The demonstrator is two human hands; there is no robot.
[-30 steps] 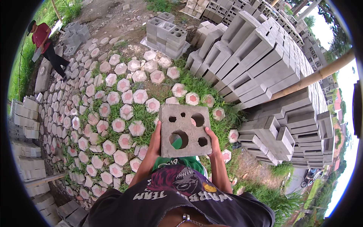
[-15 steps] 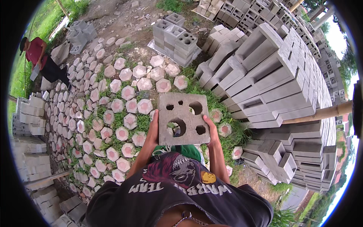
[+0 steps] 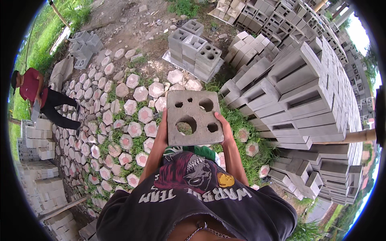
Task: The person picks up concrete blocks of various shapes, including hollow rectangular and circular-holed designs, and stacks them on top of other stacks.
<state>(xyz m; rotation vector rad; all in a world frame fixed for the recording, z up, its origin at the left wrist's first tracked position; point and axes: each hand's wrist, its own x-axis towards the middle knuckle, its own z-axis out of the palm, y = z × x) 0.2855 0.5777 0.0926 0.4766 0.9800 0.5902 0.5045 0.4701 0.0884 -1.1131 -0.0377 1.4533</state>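
A square grey concrete block (image 3: 197, 116) with several round holes of different sizes is held up in front of my body. My left hand (image 3: 163, 130) grips its left side, and my right hand (image 3: 224, 126) presses on its right side with the thumb at the edge. The block's holed face is turned up toward me, and grass shows through its largest hole. Most of my fingers are hidden behind the block. Ahead of it stands a small stack of grey blocks (image 3: 191, 52), and one block on its top has a similar pattern of holes.
Hexagonal pavers (image 3: 134, 129) with grass between them cover the ground. Tall stacks of hollow blocks (image 3: 305, 96) rise on the right, with a bamboo pole (image 3: 341, 137) across them. More block stacks (image 3: 42, 176) line the left. A person in a red shirt (image 3: 32, 86) stands at the far left.
The small block stack and the right-hand stacks have shifted right and lower in view. The held block stays between both hands, slightly higher. The person at left has moved, legs now wider apart.
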